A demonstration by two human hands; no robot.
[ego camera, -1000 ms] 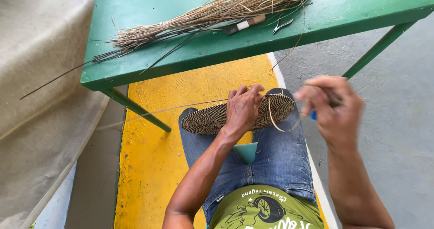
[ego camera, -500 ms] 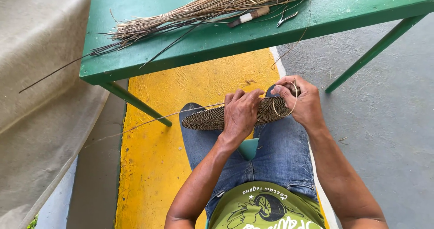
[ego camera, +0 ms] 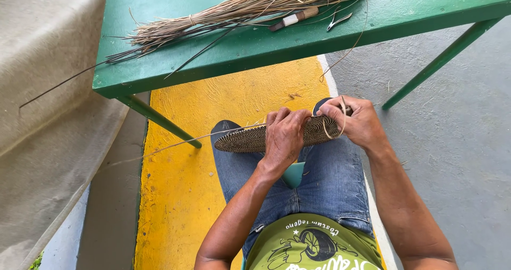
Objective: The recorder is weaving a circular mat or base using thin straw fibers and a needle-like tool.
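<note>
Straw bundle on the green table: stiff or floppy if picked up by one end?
The straw bundle probably droops: thin loose stems, one tie. Likely light for its size. Splayed loose ends at its left tip may shed or snag on the green table.

Flat coiled woven disc [ego camera: 250, 138] across lap

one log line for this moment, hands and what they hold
left hand: grips woven disc on lap | right hand: pinches fibre strand at disc edge | table: fibre bundle

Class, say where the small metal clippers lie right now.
In the head view, the metal clippers lie on the green table, upper right, beside the wrapped-handle tool and below the straw bundle.
</note>
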